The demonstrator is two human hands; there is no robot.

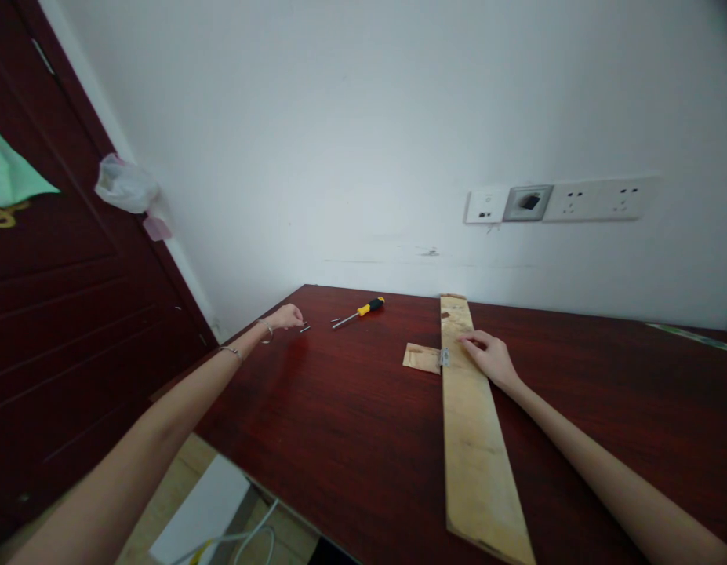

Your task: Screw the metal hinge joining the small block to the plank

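Note:
My left hand (pixel 285 316) reaches far out to the back left of the dark red table (pixel 351 424), its fingers pinched together at some small metal screws (pixel 305 327). Whether a screw sits between the fingers is too small to tell. My right hand (pixel 489 357) lies flat, fingers spread, on a long pale wooden plank (pixel 474 447). Just left of that hand a small metal hinge (pixel 444 358) joins the plank to a small wooden piece (pixel 422 358). A yellow-and-black screwdriver (pixel 358 311) lies on the table right of my left hand.
The table stands against a white wall with a row of sockets (pixel 560 202). A dark red door (pixel 57 298) is at the left with a plastic bag (pixel 125 184) hanging on it. White cables (pixel 245 537) lie on the floor below the table's front edge.

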